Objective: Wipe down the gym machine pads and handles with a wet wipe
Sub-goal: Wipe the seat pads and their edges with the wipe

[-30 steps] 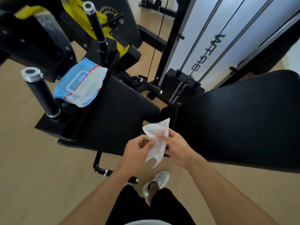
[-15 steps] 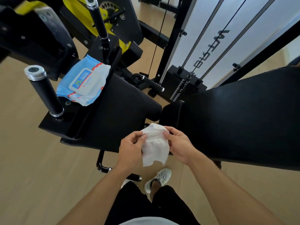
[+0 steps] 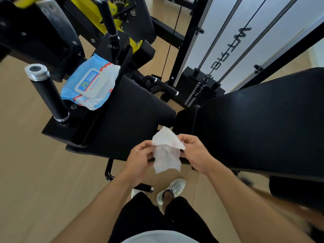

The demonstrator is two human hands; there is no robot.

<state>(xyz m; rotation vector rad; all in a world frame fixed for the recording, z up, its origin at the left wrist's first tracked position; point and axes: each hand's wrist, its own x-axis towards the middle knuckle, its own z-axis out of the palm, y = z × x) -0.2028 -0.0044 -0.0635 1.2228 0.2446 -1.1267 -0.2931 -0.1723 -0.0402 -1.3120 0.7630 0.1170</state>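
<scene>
While both hands work in front of the body, the thin white wet wipe [image 3: 167, 151] hangs between them, half unfolded. The left hand [image 3: 140, 157] pinches its left edge with thumb and fingertips, and the right hand [image 3: 194, 153] pinches the right edge, where one corner of the sheet is folded over the top. So each grip is closed on the wipe, and nothing else is held. The wipe is in the air and touches no part of the machine.

In the head view, the only one, the two wide black padded seat cushions lie just behind the grip. The left black pad [image 3: 129, 118] begins just beyond the left hand and runs away to the left and up. The right black pad [image 3: 254, 123] begins just beside the right hand and stretches far to the right, its long axis going from the hands toward the right edge. I judge that the right hand is nearer to this larger pad, and the left hand nearer to the other one.

The black cylindrical foam handle with a silver metal cap [image 3: 46, 92] stands well apart, to the upper left of the grip. The blue and white soft pack of wipes [image 3: 91, 83] rests near it, beside the left pad.

The wiping, I think, is not yet begun.
</scene>
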